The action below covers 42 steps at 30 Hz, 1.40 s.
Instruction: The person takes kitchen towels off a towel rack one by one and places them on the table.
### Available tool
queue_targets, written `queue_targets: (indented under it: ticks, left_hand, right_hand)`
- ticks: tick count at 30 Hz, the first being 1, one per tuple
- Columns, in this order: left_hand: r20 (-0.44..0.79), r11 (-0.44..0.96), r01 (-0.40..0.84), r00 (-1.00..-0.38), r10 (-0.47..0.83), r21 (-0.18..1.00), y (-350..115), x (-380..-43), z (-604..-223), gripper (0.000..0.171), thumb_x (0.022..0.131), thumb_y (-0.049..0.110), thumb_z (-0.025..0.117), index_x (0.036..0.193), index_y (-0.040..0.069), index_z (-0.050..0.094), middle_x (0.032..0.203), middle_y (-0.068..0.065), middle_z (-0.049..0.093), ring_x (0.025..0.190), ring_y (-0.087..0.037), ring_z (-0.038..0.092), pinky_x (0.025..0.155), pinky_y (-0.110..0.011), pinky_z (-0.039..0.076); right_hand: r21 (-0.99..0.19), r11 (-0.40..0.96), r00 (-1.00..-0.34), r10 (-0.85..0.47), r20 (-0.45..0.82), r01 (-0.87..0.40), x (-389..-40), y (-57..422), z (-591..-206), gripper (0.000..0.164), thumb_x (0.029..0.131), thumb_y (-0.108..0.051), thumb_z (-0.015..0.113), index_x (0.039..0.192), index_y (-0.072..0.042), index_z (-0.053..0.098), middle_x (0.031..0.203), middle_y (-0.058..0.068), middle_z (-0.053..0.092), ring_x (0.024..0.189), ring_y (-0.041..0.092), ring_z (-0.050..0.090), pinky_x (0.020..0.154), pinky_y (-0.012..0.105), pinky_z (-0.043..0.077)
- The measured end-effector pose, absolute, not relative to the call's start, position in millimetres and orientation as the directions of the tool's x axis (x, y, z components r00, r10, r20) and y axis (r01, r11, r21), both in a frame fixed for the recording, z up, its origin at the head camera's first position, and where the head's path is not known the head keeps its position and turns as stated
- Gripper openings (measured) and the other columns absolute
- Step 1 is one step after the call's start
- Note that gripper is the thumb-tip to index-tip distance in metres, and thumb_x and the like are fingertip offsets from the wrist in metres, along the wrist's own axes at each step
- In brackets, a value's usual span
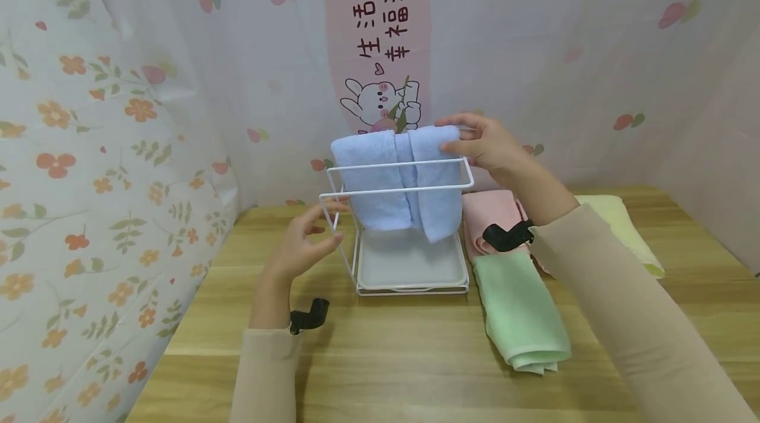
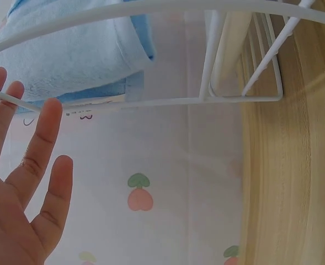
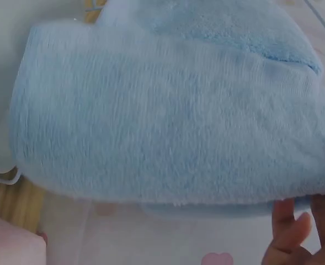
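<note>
A folded light-blue towel hangs over the back bar of a white wire rack, its two sides meeting near the middle. My right hand pinches the towel's upper right corner, thumb in front and fingers at the back. In the right wrist view the towel fills most of the picture, with fingertips at its edge. My left hand is beside the rack's left side, fingers spread and relaxed. In the left wrist view these fingers reach up to a thin white rod.
A white tray sits in the rack's base. To the right lie a folded pink towel, a green towel and a yellow towel on the wooden table. A printed curtain hangs behind.
</note>
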<state>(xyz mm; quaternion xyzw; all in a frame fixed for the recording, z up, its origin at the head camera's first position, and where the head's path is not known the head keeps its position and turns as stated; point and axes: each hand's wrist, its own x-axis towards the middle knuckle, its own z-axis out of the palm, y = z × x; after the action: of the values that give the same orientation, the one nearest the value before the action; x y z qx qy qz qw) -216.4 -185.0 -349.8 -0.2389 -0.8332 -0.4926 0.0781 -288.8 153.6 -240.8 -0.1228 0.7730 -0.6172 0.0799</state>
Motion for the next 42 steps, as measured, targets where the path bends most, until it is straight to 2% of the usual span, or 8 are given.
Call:
queue_targets:
  ticks: [3, 7, 12, 16, 24, 31, 37, 42]
  left_hand:
    - [0.373, 0.396, 0.482, -0.87, 0.322, 0.782, -186, -215, -353, 0.042, 0.088, 0.012, 0.067, 0.13, 0.014, 0.06, 0.143, -0.013, 0.056, 0.117, -0.026, 0.053, 0.097, -0.063, 0.044]
    - [0.384, 0.388, 0.493, -0.864, 0.325, 0.779, -187, -216, -355, 0.042, 0.089, 0.011, 0.066, 0.13, 0.013, 0.06, 0.146, -0.011, 0.054, 0.118, -0.031, 0.053, 0.097, -0.064, 0.044]
    - [0.388, 0.384, 0.496, -0.862, 0.326, 0.779, -188, -216, -355, 0.043, 0.088, 0.011, 0.066, 0.131, 0.009, 0.059, 0.147, -0.005, 0.054, 0.119, -0.032, 0.054, 0.096, -0.06, 0.045]
    - [0.373, 0.387, 0.485, -0.867, 0.331, 0.785, -189, -215, -355, 0.044, 0.09, 0.011, 0.066, 0.133, 0.009, 0.058, 0.147, -0.007, 0.054, 0.12, -0.028, 0.054, 0.097, -0.058, 0.046]
    - [0.36, 0.393, 0.487, -0.863, 0.354, 0.78, -192, -215, -354, 0.047, 0.092, 0.012, 0.065, 0.138, 0.011, 0.055, 0.148, -0.011, 0.052, 0.126, -0.033, 0.054, 0.099, -0.061, 0.045]
    - [0.349, 0.388, 0.472, -0.871, 0.347, 0.792, -191, -216, -356, 0.047, 0.092, 0.014, 0.064, 0.139, 0.015, 0.055, 0.149, -0.011, 0.052, 0.125, -0.034, 0.056, 0.1, -0.059, 0.046]
    - [0.348, 0.387, 0.468, -0.873, 0.342, 0.794, -191, -216, -356, 0.047, 0.093, 0.014, 0.064, 0.139, 0.016, 0.055, 0.149, -0.012, 0.051, 0.125, -0.033, 0.055, 0.1, -0.059, 0.045]
    - [0.341, 0.385, 0.462, -0.876, 0.341, 0.799, -191, -217, -357, 0.047, 0.094, 0.014, 0.063, 0.14, 0.017, 0.054, 0.151, -0.012, 0.049, 0.128, -0.033, 0.053, 0.1, -0.06, 0.044]
  right_hand:
    - [-0.964, 0.227, -0.967, -0.242, 0.085, -0.141, -288, 150, -242, 0.044, 0.091, -0.007, 0.069, 0.133, -0.01, 0.058, 0.107, -0.009, 0.072, 0.097, 0.008, 0.065, 0.085, 0.021, 0.053]
    - [-0.954, 0.241, -0.97, -0.205, 0.13, -0.179, -288, 148, -242, 0.042, 0.09, -0.009, 0.072, 0.13, -0.01, 0.062, 0.107, -0.007, 0.074, 0.1, 0.008, 0.066, 0.088, 0.019, 0.052]
    - [-0.952, 0.236, -0.973, -0.171, 0.154, -0.192, -290, 145, -244, 0.041, 0.09, -0.011, 0.072, 0.13, -0.011, 0.063, 0.114, -0.001, 0.074, 0.102, 0.011, 0.066, 0.094, 0.024, 0.053]
    - [-0.946, 0.236, -0.969, -0.162, 0.185, -0.22, -290, 144, -247, 0.041, 0.09, -0.01, 0.072, 0.13, -0.011, 0.063, 0.118, 0.002, 0.073, 0.104, 0.012, 0.066, 0.098, 0.028, 0.053]
    - [-0.94, 0.161, -0.951, -0.125, 0.282, -0.3, -288, 145, -245, 0.04, 0.087, -0.008, 0.075, 0.126, -0.011, 0.067, 0.102, -0.009, 0.075, 0.098, 0.008, 0.068, 0.084, 0.017, 0.054]
    - [-0.93, 0.149, -0.941, -0.101, 0.323, -0.335, -283, 146, -240, 0.039, 0.087, -0.007, 0.076, 0.125, -0.011, 0.068, 0.105, -0.005, 0.076, 0.099, 0.01, 0.068, 0.088, 0.02, 0.055]
    - [-0.908, -0.016, -0.904, -0.087, 0.419, -0.419, -280, 149, -238, 0.038, 0.084, -0.001, 0.076, 0.12, -0.008, 0.07, 0.104, -0.004, 0.076, 0.101, 0.013, 0.067, 0.088, 0.019, 0.055]
    - [-0.868, -0.136, -0.867, -0.088, 0.49, -0.477, -275, 150, -234, 0.036, 0.081, 0.007, 0.075, 0.114, -0.006, 0.072, 0.101, -0.002, 0.076, 0.093, 0.011, 0.072, 0.084, 0.018, 0.056]
